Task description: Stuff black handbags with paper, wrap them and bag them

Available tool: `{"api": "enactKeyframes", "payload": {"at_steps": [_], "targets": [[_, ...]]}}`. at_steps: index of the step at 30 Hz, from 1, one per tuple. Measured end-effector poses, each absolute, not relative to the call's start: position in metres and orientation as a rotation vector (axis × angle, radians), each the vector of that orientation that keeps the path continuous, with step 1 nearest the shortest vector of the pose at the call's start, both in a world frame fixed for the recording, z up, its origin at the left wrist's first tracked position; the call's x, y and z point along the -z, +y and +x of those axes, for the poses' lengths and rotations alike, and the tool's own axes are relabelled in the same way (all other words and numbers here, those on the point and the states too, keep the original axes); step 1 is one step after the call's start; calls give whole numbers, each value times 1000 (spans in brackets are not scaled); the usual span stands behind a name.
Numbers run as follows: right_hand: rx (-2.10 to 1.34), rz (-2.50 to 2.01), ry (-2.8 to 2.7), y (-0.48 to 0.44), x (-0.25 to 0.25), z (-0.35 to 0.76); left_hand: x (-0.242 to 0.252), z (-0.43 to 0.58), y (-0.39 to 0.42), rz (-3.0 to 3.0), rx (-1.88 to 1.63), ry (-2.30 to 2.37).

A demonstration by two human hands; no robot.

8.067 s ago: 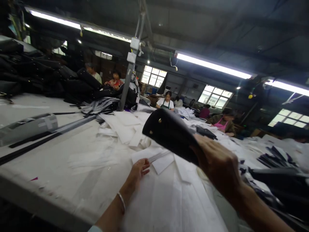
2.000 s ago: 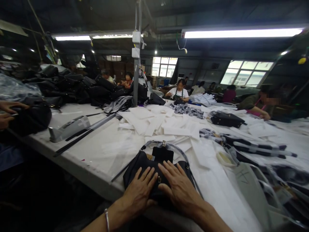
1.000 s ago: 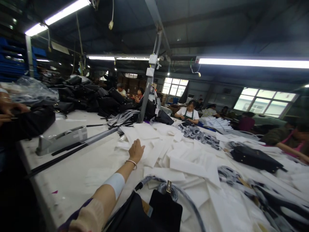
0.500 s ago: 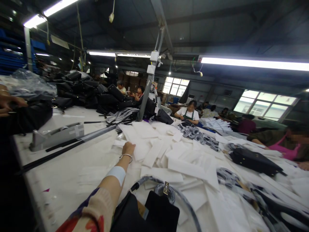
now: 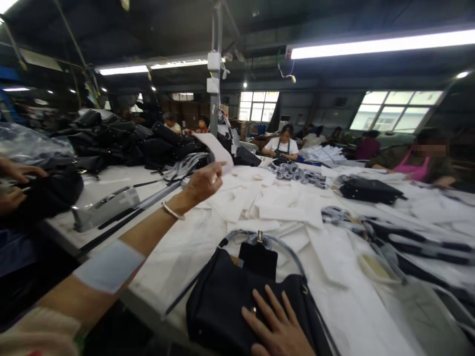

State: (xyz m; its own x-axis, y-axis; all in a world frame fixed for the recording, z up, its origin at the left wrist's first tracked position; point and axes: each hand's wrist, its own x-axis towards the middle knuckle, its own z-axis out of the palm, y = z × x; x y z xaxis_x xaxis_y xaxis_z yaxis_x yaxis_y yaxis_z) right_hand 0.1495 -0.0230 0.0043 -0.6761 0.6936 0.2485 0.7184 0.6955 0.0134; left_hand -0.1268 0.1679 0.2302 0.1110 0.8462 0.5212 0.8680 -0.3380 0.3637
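My left hand (image 5: 205,185) is raised over the table, its fingers pinched on a white sheet (image 5: 213,147) that curls upward from the grip. A bracelet circles that wrist. In front of me lies a black handbag (image 5: 218,291), its flap (image 5: 258,262) turned back toward the far side and its wrapped handle (image 5: 291,254) arching behind. My right hand (image 5: 280,324) rests on the bag's front with the fingers spread. Many more white sheets (image 5: 282,212) are scattered in a loose heap beyond the bag.
A grey tape dispenser (image 5: 106,210) stands at the left by a co-worker's hands (image 5: 18,173). Black bags (image 5: 126,138) are piled behind it. Wrapped handles (image 5: 297,175) and another black bag (image 5: 371,189) lie to the right. A metal post (image 5: 215,109) rises at the back.
My left hand has lifted a white sheet off the heap. My right hand has come into view on the handbag. The view has tilted down and shifted right.
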Motion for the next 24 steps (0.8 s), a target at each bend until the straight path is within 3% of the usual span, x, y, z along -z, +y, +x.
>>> {"api": "enactKeyframes", "payload": {"at_steps": [5, 8, 11, 18, 24], "targets": [[-216, -1301, -2630, -42, -43, 146, -138, -70, 30, -3101, 375, -776], [-427, -1370, -2548, -53, -55, 139, -85, -62, -12, -3090, 192, -935], [-475, -1429, -2494, -58, -51, 139, -61, -67, -20, -3034, 218, -1087], [68, -1077, -2089, -68, -24, 152, -48, -70, -17, -2922, 515, -826], [546, -984, -1958, -74, -35, 151, -41, -70, -22, -2828, 631, -668]]}}
